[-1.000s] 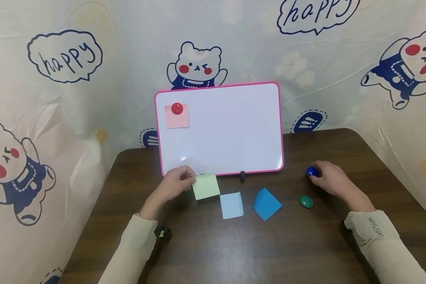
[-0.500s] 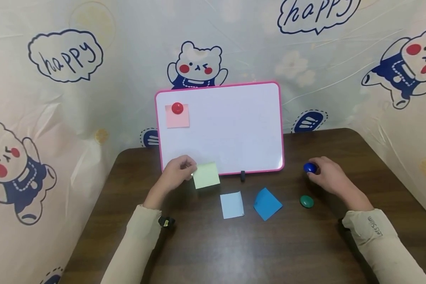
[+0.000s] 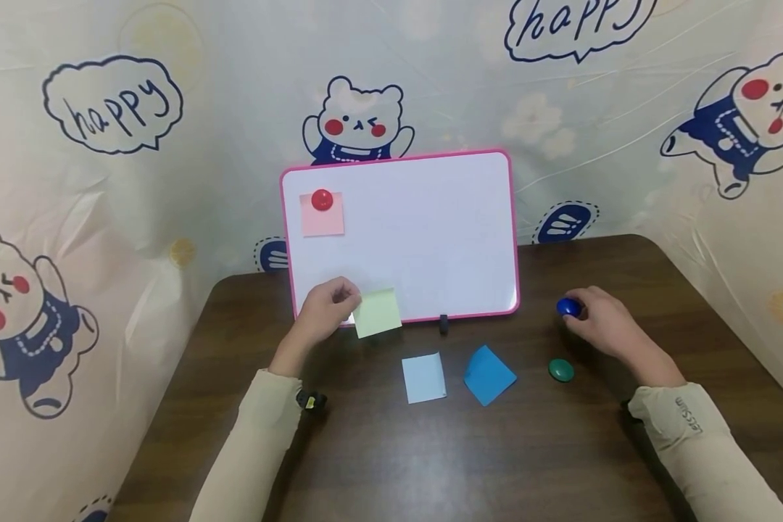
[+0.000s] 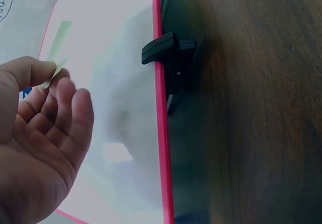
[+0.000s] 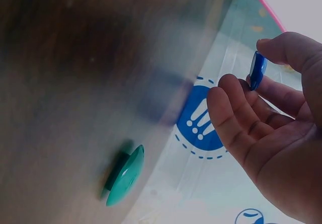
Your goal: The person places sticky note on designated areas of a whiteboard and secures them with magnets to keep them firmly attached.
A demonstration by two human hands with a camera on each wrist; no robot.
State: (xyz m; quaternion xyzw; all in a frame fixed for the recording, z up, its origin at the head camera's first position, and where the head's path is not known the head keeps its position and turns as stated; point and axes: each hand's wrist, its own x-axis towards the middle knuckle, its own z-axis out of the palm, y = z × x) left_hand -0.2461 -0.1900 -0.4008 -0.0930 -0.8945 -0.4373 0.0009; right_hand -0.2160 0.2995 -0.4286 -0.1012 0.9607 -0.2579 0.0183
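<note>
My left hand point(image 3: 324, 310) pinches a pale green sticky note point(image 3: 378, 313) by its left edge, in front of the lower left of the whiteboard point(image 3: 424, 239). In the left wrist view the note point(image 4: 60, 40) is seen nearly edge-on between thumb and fingertip. My right hand point(image 3: 603, 322) pinches a round blue magnet point(image 3: 568, 307) above the table's right side; in the right wrist view the magnet point(image 5: 257, 71) sits between thumb and index finger. Below that hand a green magnet point(image 3: 561, 370) lies on the table. A red magnet point(image 3: 322, 200) pins a pink note point(image 3: 322, 223) to the board.
A light blue note point(image 3: 424, 378) and a darker blue note point(image 3: 489, 377) lie on the brown table point(image 3: 391, 457) in front of the board. The pink-framed board stands on black feet point(image 4: 168, 50), with a printed curtain point(image 3: 235, 130) behind it.
My left hand has raised the pale green note from the table up to the board's lower edge. My right hand has shifted slightly up and left with the blue magnet.
</note>
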